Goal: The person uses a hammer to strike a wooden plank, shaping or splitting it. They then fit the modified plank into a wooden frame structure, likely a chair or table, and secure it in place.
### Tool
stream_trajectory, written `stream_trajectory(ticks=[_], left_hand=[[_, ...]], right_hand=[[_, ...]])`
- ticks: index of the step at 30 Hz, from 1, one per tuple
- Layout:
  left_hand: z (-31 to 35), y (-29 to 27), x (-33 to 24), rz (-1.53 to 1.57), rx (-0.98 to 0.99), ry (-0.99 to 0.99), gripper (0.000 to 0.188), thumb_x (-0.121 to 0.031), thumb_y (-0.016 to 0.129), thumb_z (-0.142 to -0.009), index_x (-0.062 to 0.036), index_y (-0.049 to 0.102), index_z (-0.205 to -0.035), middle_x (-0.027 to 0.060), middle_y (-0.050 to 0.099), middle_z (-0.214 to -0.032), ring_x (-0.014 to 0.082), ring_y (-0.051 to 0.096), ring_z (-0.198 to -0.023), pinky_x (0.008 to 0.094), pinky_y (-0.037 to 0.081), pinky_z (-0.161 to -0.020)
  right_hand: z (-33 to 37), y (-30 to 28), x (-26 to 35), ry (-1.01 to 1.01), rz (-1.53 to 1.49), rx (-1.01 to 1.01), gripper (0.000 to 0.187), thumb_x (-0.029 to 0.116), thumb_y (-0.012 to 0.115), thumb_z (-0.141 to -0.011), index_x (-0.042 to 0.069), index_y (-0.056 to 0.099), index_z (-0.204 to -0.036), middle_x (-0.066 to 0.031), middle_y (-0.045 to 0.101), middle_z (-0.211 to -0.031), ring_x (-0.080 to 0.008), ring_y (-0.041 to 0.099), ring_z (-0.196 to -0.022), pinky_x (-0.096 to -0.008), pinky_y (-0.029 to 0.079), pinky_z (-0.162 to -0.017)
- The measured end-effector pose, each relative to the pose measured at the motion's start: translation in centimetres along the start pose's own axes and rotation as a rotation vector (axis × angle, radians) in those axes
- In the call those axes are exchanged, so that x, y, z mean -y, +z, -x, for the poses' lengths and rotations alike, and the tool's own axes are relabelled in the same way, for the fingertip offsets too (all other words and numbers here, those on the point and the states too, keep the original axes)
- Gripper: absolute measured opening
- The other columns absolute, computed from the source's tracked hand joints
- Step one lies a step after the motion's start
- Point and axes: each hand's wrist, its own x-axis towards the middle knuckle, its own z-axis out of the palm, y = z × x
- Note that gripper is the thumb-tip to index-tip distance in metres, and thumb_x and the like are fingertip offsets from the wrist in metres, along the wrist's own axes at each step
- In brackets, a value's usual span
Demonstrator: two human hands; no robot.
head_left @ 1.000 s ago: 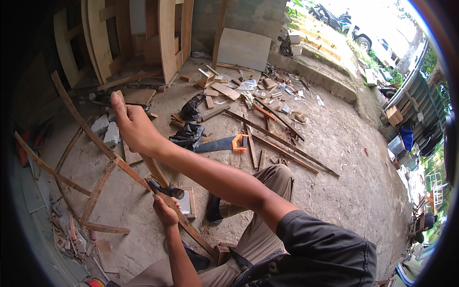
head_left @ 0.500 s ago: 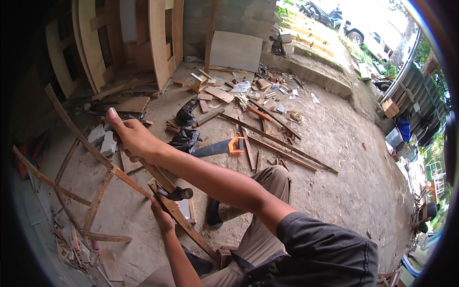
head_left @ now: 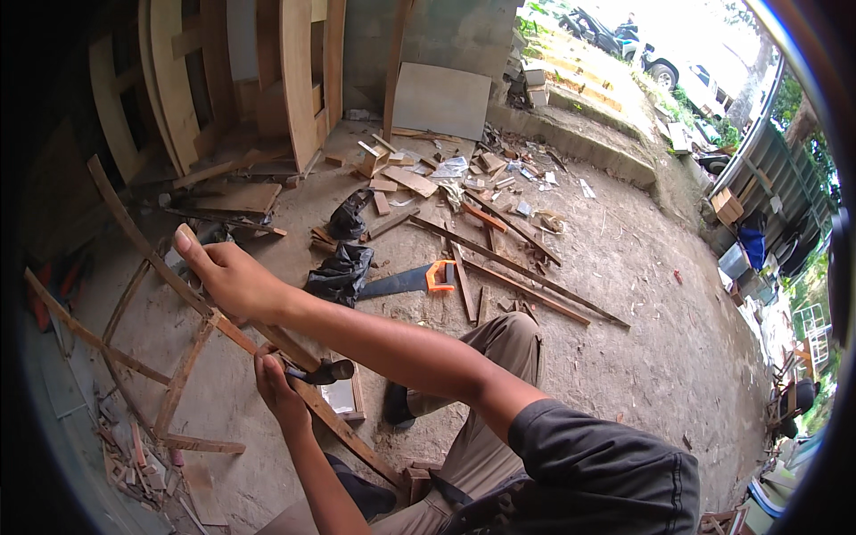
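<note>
My right arm reaches across to the left. Its hand point(head_left: 234, 278) is closed around the wooden handle of a hammer point(head_left: 335, 371), thumb stretched out along the top. The handle slants down from the fist, and the dark metal head lies over the end of a wooden strip, close to my left fingers. My left hand point(head_left: 278, 389) grips the joint of a wooden frame point(head_left: 234, 333) made of thin strips, just left of the hammer head. Whether its fingertips also hold a nail is too small to tell. A narrow board point(head_left: 346, 435) slopes from there toward my knees.
A handsaw point(head_left: 401, 282) with an orange handle lies beyond my arm, beside black plastic bags point(head_left: 341, 275). Long wooden strips point(head_left: 522, 267) and offcuts point(head_left: 410, 181) litter the concrete floor. Wooden panels point(head_left: 303, 89) lean at the back left. Scrap pieces point(head_left: 147, 473) lie at the lower left.
My right hand has shifted slightly left and down with the hammer. My left hand has moved up and left, its fingers now closer around the frame joint.
</note>
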Motion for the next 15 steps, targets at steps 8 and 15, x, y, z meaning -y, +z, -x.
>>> stream_trajectory(ticks=[8, 15], left_hand=[[0.0, 0.0, 0.0, -0.009, 0.052, 0.06, 0.042, -0.042, 0.052, -0.098, -0.0023, 0.051, -0.112, 0.0067, 0.05, -0.102, 0.0152, 0.046, -0.095, 0.0292, 0.037, -0.09], [-0.4, 0.0, -0.8, 0.021, 0.04, 0.048, 0.023, -0.028, 0.053, -0.095, -0.0083, 0.05, -0.106, 0.001, 0.051, -0.088, 0.0073, 0.051, -0.068, 0.021, 0.043, -0.052]], right_hand=[[1.2, -0.2, 1.8, 0.095, 0.006, 0.038, 0.07, 0.065, 0.035, -0.097, 0.0, 0.051, -0.077, -0.0024, 0.047, -0.061, -0.0123, 0.049, -0.048, -0.0289, 0.041, -0.04], [3.2, -0.7, -2.9, -0.046, -0.041, 0.032, 0.062, 0.055, 0.035, -0.102, 0.0, 0.053, -0.08, -0.0052, 0.052, -0.066, -0.0153, 0.05, -0.063, -0.0331, 0.043, -0.059]])
